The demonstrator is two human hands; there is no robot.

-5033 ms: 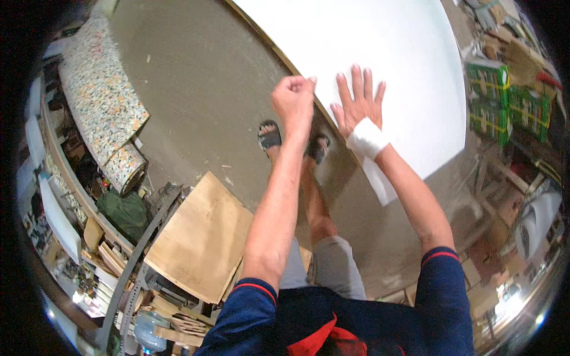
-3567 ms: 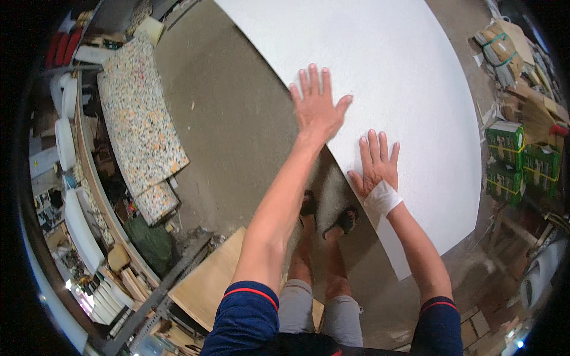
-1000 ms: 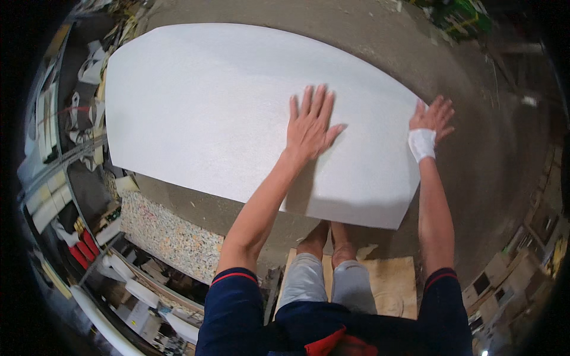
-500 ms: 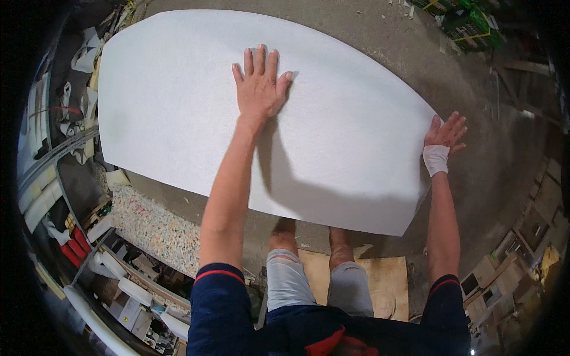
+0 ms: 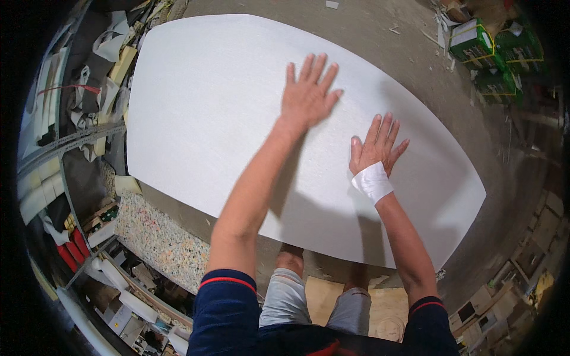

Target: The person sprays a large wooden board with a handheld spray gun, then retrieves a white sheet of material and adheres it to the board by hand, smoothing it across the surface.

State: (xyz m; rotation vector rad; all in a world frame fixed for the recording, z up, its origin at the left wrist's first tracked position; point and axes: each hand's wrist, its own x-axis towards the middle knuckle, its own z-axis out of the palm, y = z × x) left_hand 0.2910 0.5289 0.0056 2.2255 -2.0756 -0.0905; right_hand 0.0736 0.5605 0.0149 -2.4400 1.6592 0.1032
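Observation:
A large flat white sheet, which looks like foam or padding board, spreads out in front of me. My left hand rests on its upper middle with the fingers spread and the palm down. To the right of it, my right hand lies on the same sheet, fingers also apart. A white wrap goes around my right wrist. Neither hand holds anything. Both arms cast shadows across the sheet's near half.
Speckled foam lies at the left below the sheet. Shelving with scraps and rolled pieces lines the left. Green boxes are stacked at the far right, wooden pieces at the lower right. A wooden board lies by my legs.
My right hand has moved left from the sheet's right edge onto its surface. My left hand appears a little farther right, and the whole view has shifted.

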